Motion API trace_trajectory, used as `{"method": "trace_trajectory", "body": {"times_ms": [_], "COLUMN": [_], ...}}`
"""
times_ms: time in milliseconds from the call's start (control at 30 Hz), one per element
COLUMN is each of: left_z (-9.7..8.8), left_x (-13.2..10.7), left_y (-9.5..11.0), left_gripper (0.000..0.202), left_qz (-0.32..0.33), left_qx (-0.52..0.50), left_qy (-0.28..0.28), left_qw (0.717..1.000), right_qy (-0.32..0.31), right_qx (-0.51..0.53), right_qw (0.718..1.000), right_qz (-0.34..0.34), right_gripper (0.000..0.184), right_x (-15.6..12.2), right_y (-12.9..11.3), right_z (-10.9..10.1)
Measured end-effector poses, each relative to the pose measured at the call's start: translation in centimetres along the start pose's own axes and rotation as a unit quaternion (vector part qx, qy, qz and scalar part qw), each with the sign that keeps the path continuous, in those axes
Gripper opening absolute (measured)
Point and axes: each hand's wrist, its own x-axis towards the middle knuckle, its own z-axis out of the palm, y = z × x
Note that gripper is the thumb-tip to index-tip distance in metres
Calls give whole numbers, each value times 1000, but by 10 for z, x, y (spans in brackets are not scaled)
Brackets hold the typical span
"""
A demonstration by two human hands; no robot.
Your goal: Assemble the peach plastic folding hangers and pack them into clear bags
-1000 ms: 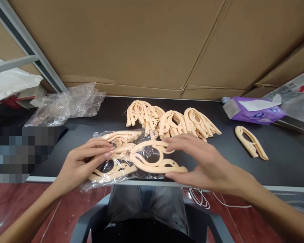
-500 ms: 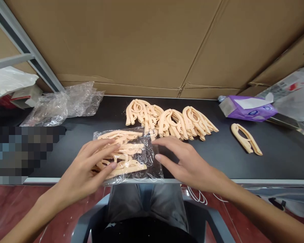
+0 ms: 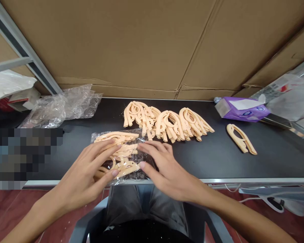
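Note:
A clear plastic bag (image 3: 121, 153) holding several peach-coloured plastic hanger pieces lies at the near edge of the black table (image 3: 218, 158). My left hand (image 3: 91, 172) rests on the bag's left side with its fingers stretched flat over it. My right hand (image 3: 162, 165) presses on the bag's right end, fingers spread. Behind the bag lies a row of loose peach hanger pieces (image 3: 167, 123). One more piece (image 3: 240, 138) lies alone to the right.
A purple tissue pack (image 3: 240, 108) sits at the back right. Crumpled clear plastic (image 3: 63, 104) lies at the back left. A cardboard wall (image 3: 152, 44) stands behind the table. A blurred-out patch (image 3: 22, 155) covers the left. My lap and chair are below the table edge.
A hanger piece that my right hand held at the bag's mouth has gone inside the bag. My right hand moved left onto the bag's right end. My left hand slid lower over the bag.

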Motion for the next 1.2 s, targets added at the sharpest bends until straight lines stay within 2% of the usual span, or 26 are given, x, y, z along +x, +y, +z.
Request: {"method": "trace_trajectory", "body": {"times_ms": [67,133,200,267,333,433,567,667,767,867,967,1067,1200], "left_z": [1,0,0,3,10,20,19,8,-2,-5,-1,6,11], "left_x": [0,-1,-4,-5,-5,-3,-10,-23,-37,-49,-61,-71,-69], "left_y": [1,4,10,19,29,36,24,9,-3,-8,1,22,46], "left_gripper": [57,60,70,87,94,72,52,47,56,67,77,84,72], "left_qz": [5,11,20,42,55,67,120,116,77,19,-35,-53,-65], "left_qx": [5,29,68,106,130,151,125,83,47,8,-13,-12,-38], "left_qy": [-5,-7,2,18,22,28,31,29,30,34,80,139,174], "left_qw": [1000,1000,997,993,990,986,984,989,995,999,996,989,982], "right_qy": [-40,-50,-13,51,110,159,163,155,114,73,59,46,32], "right_qx": [32,47,33,-14,-84,-177,-196,-196,-199,-168,-83,-9,17], "right_qw": [999,997,998,995,983,959,956,958,963,968,977,987,994], "right_qz": [-14,-35,-59,-85,-119,-155,-145,-138,-140,-170,-188,-155,-103], "right_gripper": [44,41,34,31,35,44,47,44,37,22,22,22,21], "right_x": [3,4,3,-2,-9,-20,-27,-24,-13,2,16,23,29], "right_y": [-6,-9,-4,9,27,52,64,57,43,30,20,12,3], "right_z": [-1,-3,-7,-11,-13,-11,-5,-2,-2,-3,-2,-2,-2]}}
